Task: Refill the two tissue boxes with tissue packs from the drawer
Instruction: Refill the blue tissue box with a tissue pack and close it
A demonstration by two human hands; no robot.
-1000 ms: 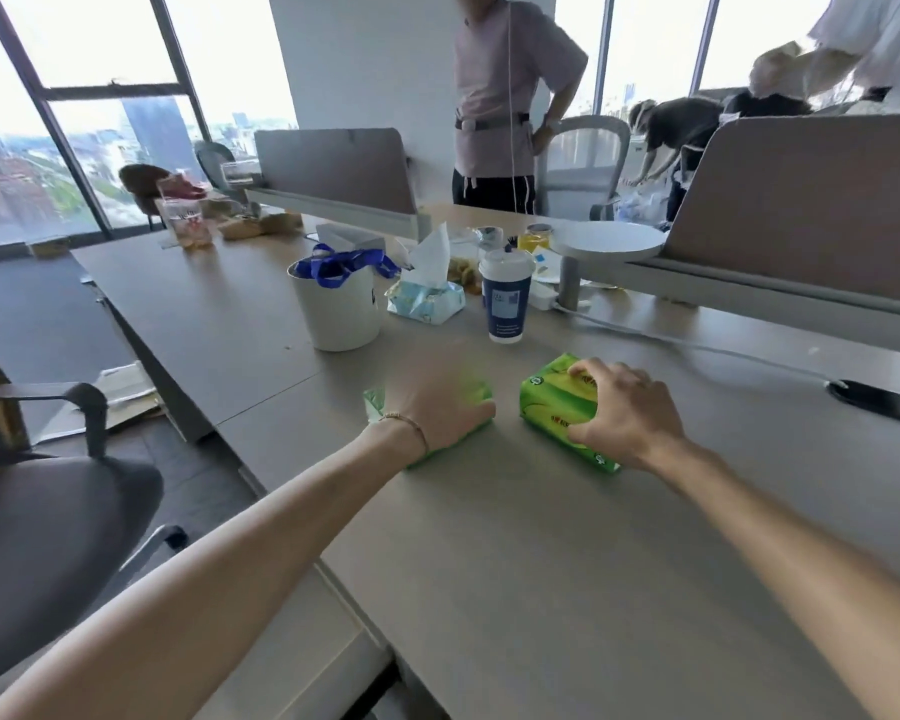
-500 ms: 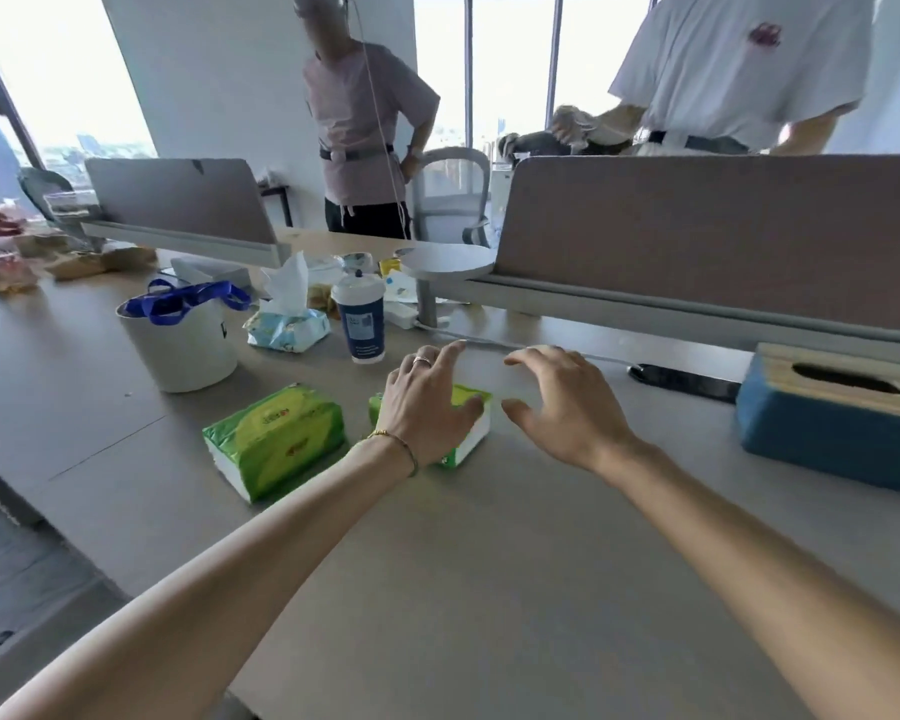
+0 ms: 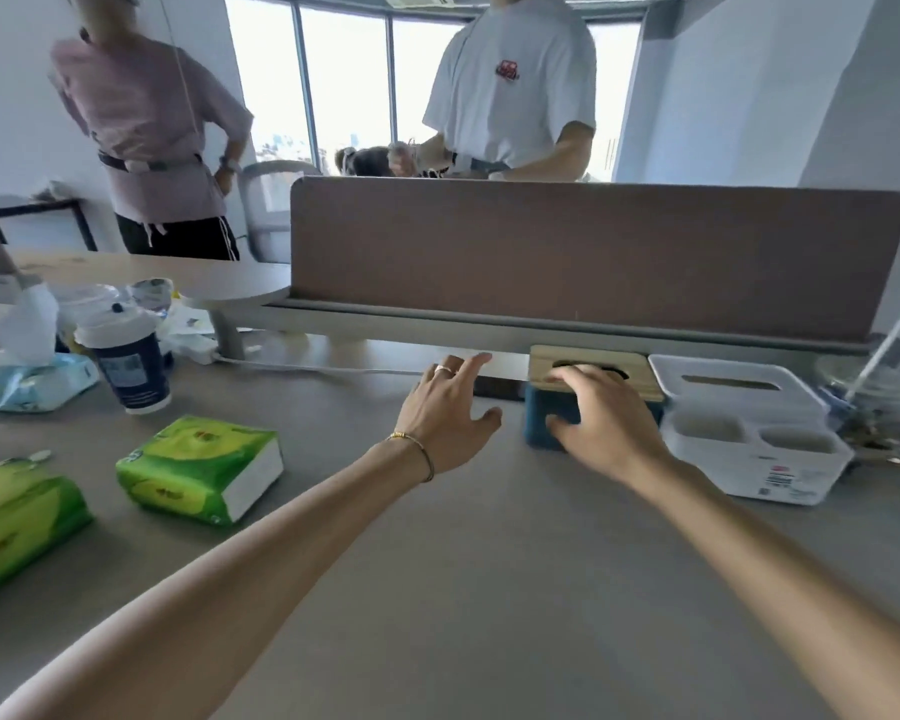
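Two green tissue packs lie on the tabletop toward its left edge — the nearer-left pack (image 3: 17,522) partly cut off by the frame, the other pack (image 3: 198,467) with its long axis running left to right and its white end facing me — and two tissue boxes stand along the far edge under the divider (image 3: 593,257), long sides parallel to it: a blue box with a wooden lid (image 3: 539,423) and, just beside it on the right, a white box (image 3: 749,428). My right hand (image 3: 604,423) has its grip on the blue box's near left corner, fingers over the lid, thumb on the front. My left hand (image 3: 445,407) hovers beside it — fingers spread, grip released, holding nothing.
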